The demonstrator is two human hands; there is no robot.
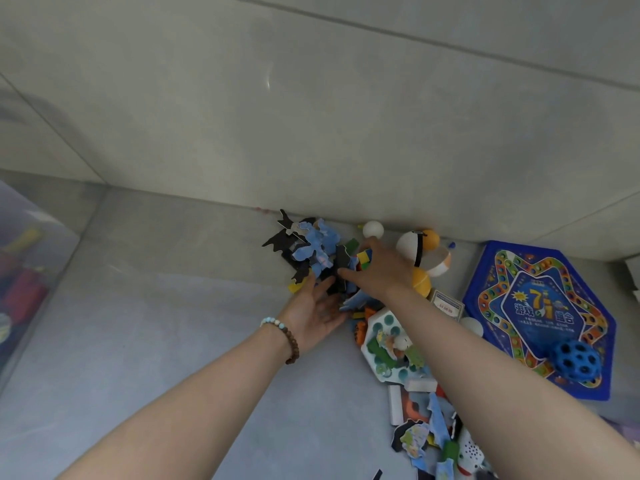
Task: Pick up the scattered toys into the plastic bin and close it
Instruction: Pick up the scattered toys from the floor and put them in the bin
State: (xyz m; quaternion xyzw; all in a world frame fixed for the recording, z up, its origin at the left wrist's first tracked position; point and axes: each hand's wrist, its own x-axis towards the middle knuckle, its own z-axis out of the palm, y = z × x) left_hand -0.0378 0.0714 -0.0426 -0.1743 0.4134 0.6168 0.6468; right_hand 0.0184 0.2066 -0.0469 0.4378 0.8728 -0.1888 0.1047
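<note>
A heap of blue and black flat puzzle pieces (313, 251) with small coloured bricks lies on the grey floor against the wall. My left hand (317, 317), with bead bracelets at the wrist, lies palm up at the heap's near left edge, its straight fingers touching the pieces. My right hand (381, 271) rests on top of the heap from the right, thumb on a black piece. The translucent plastic bin (24, 271), with coloured toys inside, stands at the far left edge. Its lid is not in view.
Right of the heap lie white and orange balls (412, 245), a small white ball (373, 229), a card box (446, 308) and a white octagonal tray (384, 341). A blue game board (540, 317) carries a blue holed ball (576, 360). More pieces (426, 434) lie at bottom right.
</note>
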